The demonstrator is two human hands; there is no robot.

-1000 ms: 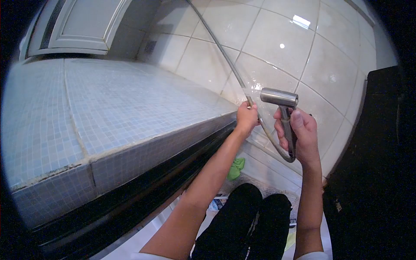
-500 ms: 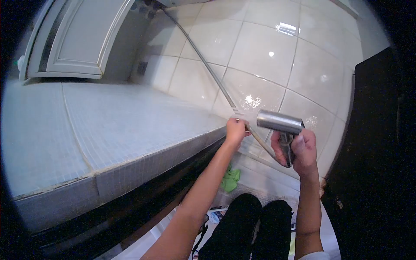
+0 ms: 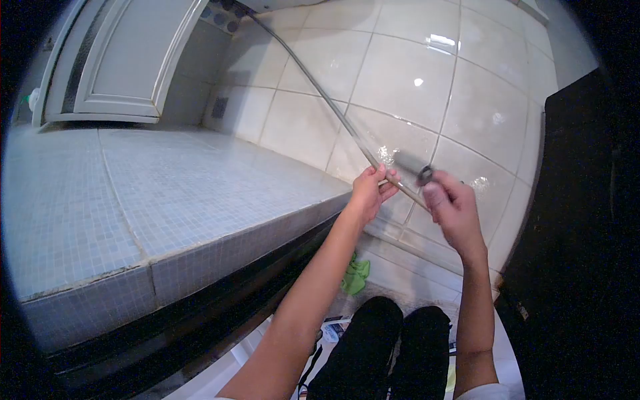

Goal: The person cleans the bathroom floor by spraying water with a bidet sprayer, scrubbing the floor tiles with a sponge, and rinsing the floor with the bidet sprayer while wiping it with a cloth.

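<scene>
In the head view, my right hand (image 3: 457, 207) grips a metal hand sprayer (image 3: 410, 161). Its barrel is smeared by motion and points to the left; the handle is mostly hidden in my fist. A metal hose (image 3: 310, 77) runs from the far upper left down to the sprayer. My left hand (image 3: 372, 190) is around the hose, just left of the sprayer, with the thumb on top and the fingers partly curled beneath.
A blue mosaic-tiled ledge (image 3: 200, 193) spans the left, below a white cabinet door (image 3: 130, 57). Wet cream floor tiles (image 3: 400, 80) shine ahead. A green cloth (image 3: 355, 275) lies by my knees (image 3: 380, 327). A dark panel (image 3: 573, 200) stands at the right.
My right hand has turned the sprayer and moved it up and slightly left. My left hand has shifted slightly right and up along the hose. Haze over the ledge has thinned.
</scene>
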